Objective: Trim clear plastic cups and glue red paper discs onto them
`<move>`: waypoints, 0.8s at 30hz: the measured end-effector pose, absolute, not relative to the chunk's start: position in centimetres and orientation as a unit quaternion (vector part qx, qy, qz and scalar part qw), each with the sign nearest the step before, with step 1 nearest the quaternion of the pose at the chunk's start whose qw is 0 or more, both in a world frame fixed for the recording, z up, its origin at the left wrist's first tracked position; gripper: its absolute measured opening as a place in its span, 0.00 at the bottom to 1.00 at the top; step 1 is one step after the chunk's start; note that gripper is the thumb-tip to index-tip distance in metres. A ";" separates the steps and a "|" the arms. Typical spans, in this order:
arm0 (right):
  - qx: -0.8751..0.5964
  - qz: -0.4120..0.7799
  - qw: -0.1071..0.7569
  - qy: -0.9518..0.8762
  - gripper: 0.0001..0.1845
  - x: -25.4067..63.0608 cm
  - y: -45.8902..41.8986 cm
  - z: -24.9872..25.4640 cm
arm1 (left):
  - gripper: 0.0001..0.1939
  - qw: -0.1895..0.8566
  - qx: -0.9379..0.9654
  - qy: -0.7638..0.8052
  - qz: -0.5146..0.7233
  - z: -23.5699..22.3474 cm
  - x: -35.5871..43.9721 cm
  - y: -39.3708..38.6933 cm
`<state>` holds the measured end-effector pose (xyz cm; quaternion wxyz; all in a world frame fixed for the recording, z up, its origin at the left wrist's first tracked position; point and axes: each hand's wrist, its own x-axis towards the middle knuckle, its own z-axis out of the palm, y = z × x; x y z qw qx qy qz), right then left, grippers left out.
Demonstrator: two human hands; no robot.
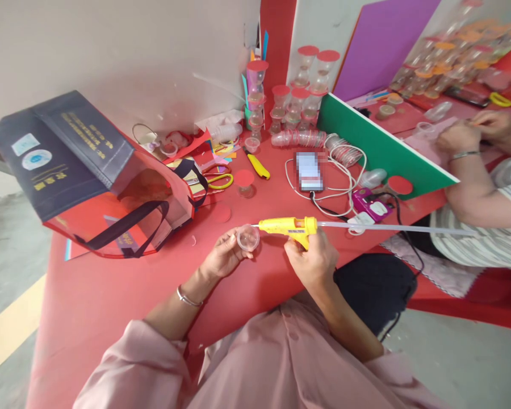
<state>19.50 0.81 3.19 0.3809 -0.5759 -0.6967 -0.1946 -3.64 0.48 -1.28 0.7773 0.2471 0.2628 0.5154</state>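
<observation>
My left hand is closed around a small clear plastic cup, its round rim turned up toward me. In my right hand is a yellow hot glue gun, fingers wrapped round its handle. The gun's nozzle points left and meets or nearly meets the cup's rim; I cannot tell whether they touch. A long translucent glue stick sticks out of the gun's back end. Just beyond the cup lies a flat red disc, and a red-topped cup stands farther back.
A large dark-and-red bag stands at left. Scissors and a yellow cutter lie behind. A phone, white cable and purple power strip sit right, before a green divider. Stacked cups stand behind; a co-worker's hands are beyond.
</observation>
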 end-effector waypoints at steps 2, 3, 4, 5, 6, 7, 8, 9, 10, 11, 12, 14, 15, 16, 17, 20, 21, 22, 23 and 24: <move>-0.576 -0.200 0.377 -0.697 0.22 19.6 0.8 3.2 | 0.30 0.777 0.244 0.262 0.517 -1.3 -3.7 0.5; -0.577 -0.202 0.375 -0.697 0.22 19.6 0.8 3.2 | 0.30 0.778 0.244 0.262 0.517 -1.3 -3.7 0.5; -0.578 -0.203 0.374 -0.697 0.23 19.6 0.8 3.2 | 0.30 0.777 0.244 0.262 0.517 -1.3 -3.7 0.6; -0.579 -0.203 0.373 -0.696 0.23 19.6 0.8 3.2 | 0.30 0.777 0.244 0.262 0.518 -1.3 -3.7 0.6; -0.578 -0.204 0.373 -0.696 0.23 19.6 0.8 3.2 | 0.30 0.777 0.244 0.261 0.519 -1.3 -3.7 0.6; -0.577 -0.204 0.374 -0.697 0.23 19.6 0.8 3.3 | 0.31 0.776 0.243 0.261 0.520 -1.2 -3.7 0.6; -0.576 -0.204 0.376 -0.697 0.23 19.6 0.8 3.3 | 0.31 0.777 0.241 0.260 0.521 -1.2 -3.7 0.6; -0.575 -0.203 0.377 -0.697 0.23 19.6 0.8 3.3 | 0.31 0.777 0.239 0.259 0.522 -1.2 -3.7 0.6; -0.574 -0.202 0.378 -0.698 0.23 19.6 0.8 3.3 | 0.32 0.777 0.238 0.257 0.523 -1.2 -3.7 0.6; -0.573 -0.202 0.380 -0.698 0.23 19.7 0.8 3.3 | 0.31 0.778 0.237 0.254 0.523 -1.2 -3.7 0.6; -0.572 -0.201 0.381 -0.698 0.23 19.7 0.8 3.3 | 0.31 0.779 0.237 0.252 0.523 -1.1 -3.7 0.7; -0.572 -0.203 0.381 -0.697 0.23 19.7 0.7 3.3 | 0.31 0.780 0.237 0.246 0.525 -1.1 -3.8 0.7; -0.572 -0.203 0.380 -0.698 0.23 19.7 0.7 3.3 | 0.30 0.780 0.235 0.245 0.526 -1.1 -3.8 0.7; -0.573 -0.203 0.378 -0.698 0.23 19.7 0.7 3.2 | 0.30 0.780 0.232 0.244 0.527 -1.0 -3.8 0.7; -0.575 -0.203 0.375 -0.699 0.23 19.7 0.7 3.2 | 0.29 0.781 0.228 0.243 0.528 -1.0 -3.8 0.8; -0.579 -0.202 0.367 -0.699 0.22 19.8 0.6 3.2 | 0.26 0.782 0.219 0.242 0.531 -0.9 -3.8 0.8; -0.580 -0.202 0.365 -0.700 0.22 19.8 0.6 3.2 | 0.26 0.782 0.218 0.243 0.532 -0.9 -3.8 0.8; -0.581 -0.201 0.363 -0.700 0.22 19.7 0.6 3.1 | 0.26 0.781 0.217 0.244 0.533 -0.8 -3.8 0.8; -0.582 -0.200 0.361 -0.701 0.22 19.7 0.5 3.1 | 0.26 0.780 0.216 0.246 0.534 -0.8 -3.8 0.8; -0.583 -0.199 0.360 -0.701 0.22 19.8 0.5 3.1 | 0.26 0.778 0.216 0.247 0.535 -0.7 -3.8 0.8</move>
